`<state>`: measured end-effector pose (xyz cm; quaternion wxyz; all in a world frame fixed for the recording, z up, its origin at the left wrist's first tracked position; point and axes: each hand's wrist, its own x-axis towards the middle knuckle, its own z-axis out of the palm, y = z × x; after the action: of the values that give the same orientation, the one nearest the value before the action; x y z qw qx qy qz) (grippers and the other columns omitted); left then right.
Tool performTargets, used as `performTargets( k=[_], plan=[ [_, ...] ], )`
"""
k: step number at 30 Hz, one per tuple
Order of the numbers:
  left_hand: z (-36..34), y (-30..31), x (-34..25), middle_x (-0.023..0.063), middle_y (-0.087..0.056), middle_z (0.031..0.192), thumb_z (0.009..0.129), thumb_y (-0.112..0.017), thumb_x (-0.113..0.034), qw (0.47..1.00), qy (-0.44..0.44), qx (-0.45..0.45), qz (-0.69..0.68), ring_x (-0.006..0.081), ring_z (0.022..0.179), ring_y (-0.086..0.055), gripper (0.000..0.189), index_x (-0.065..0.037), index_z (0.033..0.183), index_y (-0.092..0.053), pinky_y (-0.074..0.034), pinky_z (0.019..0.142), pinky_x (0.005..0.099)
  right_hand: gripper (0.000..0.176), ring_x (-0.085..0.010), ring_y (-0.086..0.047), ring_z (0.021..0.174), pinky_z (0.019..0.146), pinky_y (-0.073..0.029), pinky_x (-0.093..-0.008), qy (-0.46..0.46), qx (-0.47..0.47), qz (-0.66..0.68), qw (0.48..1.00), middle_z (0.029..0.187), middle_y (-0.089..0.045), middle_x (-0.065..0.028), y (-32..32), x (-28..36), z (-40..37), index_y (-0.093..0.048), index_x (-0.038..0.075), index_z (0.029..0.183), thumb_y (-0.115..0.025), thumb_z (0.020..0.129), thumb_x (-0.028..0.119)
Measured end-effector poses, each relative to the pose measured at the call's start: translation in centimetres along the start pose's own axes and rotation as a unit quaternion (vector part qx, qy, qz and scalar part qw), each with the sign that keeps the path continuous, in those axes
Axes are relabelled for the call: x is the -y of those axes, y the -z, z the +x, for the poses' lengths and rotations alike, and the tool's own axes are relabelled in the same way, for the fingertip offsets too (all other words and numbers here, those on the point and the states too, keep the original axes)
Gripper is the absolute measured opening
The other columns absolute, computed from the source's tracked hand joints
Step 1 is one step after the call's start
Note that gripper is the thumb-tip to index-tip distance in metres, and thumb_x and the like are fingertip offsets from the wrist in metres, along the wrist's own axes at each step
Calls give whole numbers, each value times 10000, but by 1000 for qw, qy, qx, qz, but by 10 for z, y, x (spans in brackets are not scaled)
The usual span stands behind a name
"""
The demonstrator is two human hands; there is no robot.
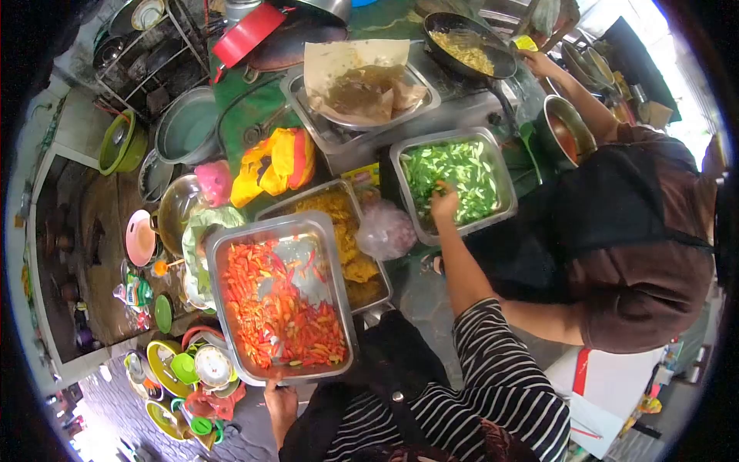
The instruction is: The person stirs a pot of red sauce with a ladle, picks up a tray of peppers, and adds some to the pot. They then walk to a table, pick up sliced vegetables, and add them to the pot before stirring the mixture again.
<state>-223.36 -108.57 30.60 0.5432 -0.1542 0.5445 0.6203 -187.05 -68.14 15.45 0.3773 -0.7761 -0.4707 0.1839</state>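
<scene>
Left hand is gripping tray at 7 o'clock — right hand is picking at greens, 1 o'clock, finger closure unclear — tray apparently needing level support.

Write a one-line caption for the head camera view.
The left hand holds a metal tray of red chillies; the right hand reaches into sliced greens in another tray.

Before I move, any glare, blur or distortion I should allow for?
Head view: strong fisheye curvature, black corners; blown-out light at upper right and lower left; reflections on the bare bottom of the rectangular silver metal tray; red and orange chillies in it look fairly sharp.
</scene>
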Motion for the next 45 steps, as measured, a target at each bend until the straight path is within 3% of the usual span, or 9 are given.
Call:
performTargets(
  k=[3,5,8,11,12,21,26,36,45],
  plan=[
    [-1,-4,-2,61,-560,897,689,-547,-39,1000,-15,-14,16,196,828,-543,295,-42,976,-480,-445,753,325,252,-238,-552,540,502,-417,-312,-26,29,1,999,618,-566,-163,34,51,5,-571,19,952,-592,706,71],
    [-1,-3,-3,70,-556,918,689,-544,-38,999,-7,-33,3,197,852,-536,302,-41,983,-475,-434,778,325,496,-298,-505,872,696,-440,-397,19,112,-96,989,1132,-420,-231,-5,-17,43,-448,62,1143,-626,717,245],
    [12,25,3,77,-547,955,689,-539,-38,999,13,-17,-31,197,865,-536,328,-41,1008,-463,-434,787,323,623,-361,-398,1018,819,-379,-437,32,102,-292,950,1222,-319,-233,0,45,20,-406,148,1190,-661,659,350],
    [-4,0,-2,77,-543,976,687,-541,-45,999,-16,-34,5,202,884,-534,366,-40,1041,-447,-429,801,329,639,-392,-324,1069,855,-351,-436,18,135,-266,954,1246,-283,-219,-4,70,13,-386,222,1196,-669,641,364],
    [-2,3,-1,76,-542,979,687,-543,-50,1000,3,-31,-3,204,891,-531,375,-38,1048,-442,-426,806,333,590,-340,-357,1083,881,-264,-471,50,94,-245,964,1102,-432,-219,-16,55,15,-419,184,1144,-657,639,373],
    [21,63,22,72,-547,967,682,-561,-58,997,36,20,-60,185,868,-541,400,-35,1061,-437,-448,765,304,325,-373,-463,868,786,-389,-414,114,113,-103,982,1021,-438,-227,-12,7,56,-541,110,927,-655,624,97],
    [16,77,25,74,-559,943,681,-560,-51,999,18,2,-31,183,844,-549,374,-28,1038,-452,-465,726,288,679,-404,-383,1037,870,-325,-441,156,126,-282,938,1182,-347,-238,-1,45,39,-381,196,1190,-617,616,469],
    [22,56,10,76,-559,944,680,-556,-44,995,63,-4,-71,198,853,-550,352,-21,1017,-458,-456,762,325,517,-420,-392,983,826,-372,-430,127,174,-255,942,1145,-353,-186,-18,36,52,-434,211,1073,-666,611,196],
    [10,27,0,104,-551,932,687,-513,-31,996,79,-10,-30,224,840,-556,361,-10,1038,-434,-462,759,346,512,-414,-357,1026,806,-394,-448,98,148,-273,945,1137,-356,-177,-19,86,31,-420,234,1133,-617,668,315]
  ],
)
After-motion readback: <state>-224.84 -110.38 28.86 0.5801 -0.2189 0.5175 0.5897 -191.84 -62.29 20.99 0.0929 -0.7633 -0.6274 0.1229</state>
